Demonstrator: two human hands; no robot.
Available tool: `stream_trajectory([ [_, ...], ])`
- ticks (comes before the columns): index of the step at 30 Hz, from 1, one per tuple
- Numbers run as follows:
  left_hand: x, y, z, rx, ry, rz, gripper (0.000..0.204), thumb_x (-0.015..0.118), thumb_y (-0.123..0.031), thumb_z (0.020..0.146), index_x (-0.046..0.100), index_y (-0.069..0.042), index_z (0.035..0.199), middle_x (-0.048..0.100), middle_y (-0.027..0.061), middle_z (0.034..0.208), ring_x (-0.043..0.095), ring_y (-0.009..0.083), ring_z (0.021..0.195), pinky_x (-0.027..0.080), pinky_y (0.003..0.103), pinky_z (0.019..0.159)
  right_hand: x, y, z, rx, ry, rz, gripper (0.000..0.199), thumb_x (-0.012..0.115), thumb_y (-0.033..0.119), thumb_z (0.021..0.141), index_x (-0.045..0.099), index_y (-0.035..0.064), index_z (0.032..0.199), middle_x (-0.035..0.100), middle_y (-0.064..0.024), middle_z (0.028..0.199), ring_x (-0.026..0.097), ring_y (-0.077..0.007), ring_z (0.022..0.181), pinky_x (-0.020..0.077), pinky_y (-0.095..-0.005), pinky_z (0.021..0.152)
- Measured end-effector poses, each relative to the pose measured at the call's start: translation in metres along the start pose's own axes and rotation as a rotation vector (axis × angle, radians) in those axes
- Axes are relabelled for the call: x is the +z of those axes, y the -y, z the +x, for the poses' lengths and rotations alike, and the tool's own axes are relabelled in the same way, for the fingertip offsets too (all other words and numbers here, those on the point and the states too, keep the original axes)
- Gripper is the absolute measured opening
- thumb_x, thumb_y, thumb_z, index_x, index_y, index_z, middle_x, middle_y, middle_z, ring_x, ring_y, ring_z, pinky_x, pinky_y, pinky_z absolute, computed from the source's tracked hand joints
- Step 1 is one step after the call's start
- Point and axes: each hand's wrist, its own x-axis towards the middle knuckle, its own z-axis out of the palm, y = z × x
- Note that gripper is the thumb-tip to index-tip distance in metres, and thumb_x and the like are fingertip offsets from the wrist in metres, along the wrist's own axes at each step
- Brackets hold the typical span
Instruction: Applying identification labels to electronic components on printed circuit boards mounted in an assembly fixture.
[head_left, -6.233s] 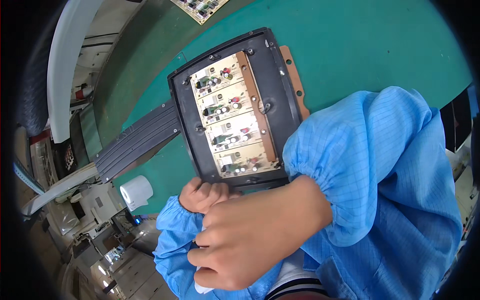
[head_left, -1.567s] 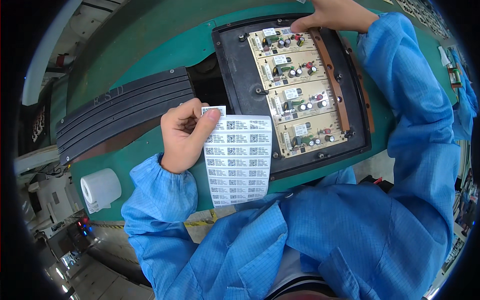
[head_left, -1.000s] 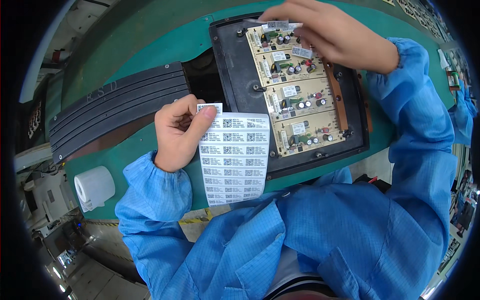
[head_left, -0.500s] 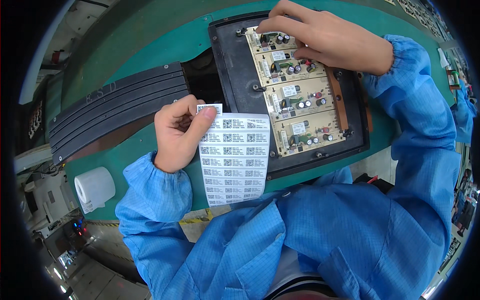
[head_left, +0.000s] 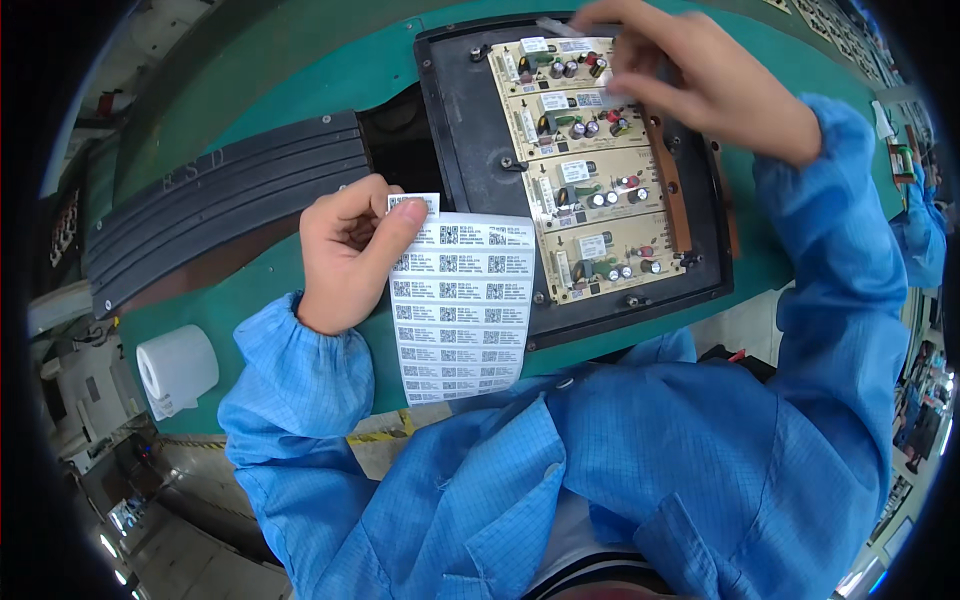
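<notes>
Though blurry, right hand (head_left: 690, 75) over the upper circuit boards (head_left: 560, 146), fingertips apart.

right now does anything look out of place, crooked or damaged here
Nothing stands out as spilled or damaged. The four circuit boards line up in the black tray, and the left hand holds the label sheet. The blurred right hand hides part of the farther boards, so I can't judge there.
</notes>
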Motion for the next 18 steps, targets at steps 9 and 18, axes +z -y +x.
stream_trajectory([
  [9, 0.001, -0.002, 0.002, 0.019, 0.028, 0.062, 0.028, 0.063, -0.005, 0.091, 0.047, -0.004, 0.068, 0.059, 0.0003, 0.070, 0.051, 0.0000, 0.063, 0.037, 0.018, 0.052, 0.051, 0.000, -0.036, -0.146, -0.120, 0.162, 0.051, 0.070, 0.009, 0.083, 0.049, 0.0135, 0.130, 0.067, -0.0088, 0.076, 0.067, -0.0230, 0.067, 0.0546, -0.0317, 0.061],
  [18, -0.003, -0.001, 0.001, 0.027, 0.034, 0.084, 0.027, 0.062, -0.005, 0.092, 0.048, -0.003, 0.069, 0.061, 0.0012, 0.071, 0.053, 0.0003, 0.063, 0.039, 0.017, 0.053, 0.051, 0.016, -0.029, -0.128, -0.211, 0.102, 0.050, 0.074, 0.011, 0.080, 0.053, 0.0136, 0.124, 0.066, -0.0090, 0.070, 0.067, -0.0256, 0.060, 0.0547, -0.0337, 0.058],
])
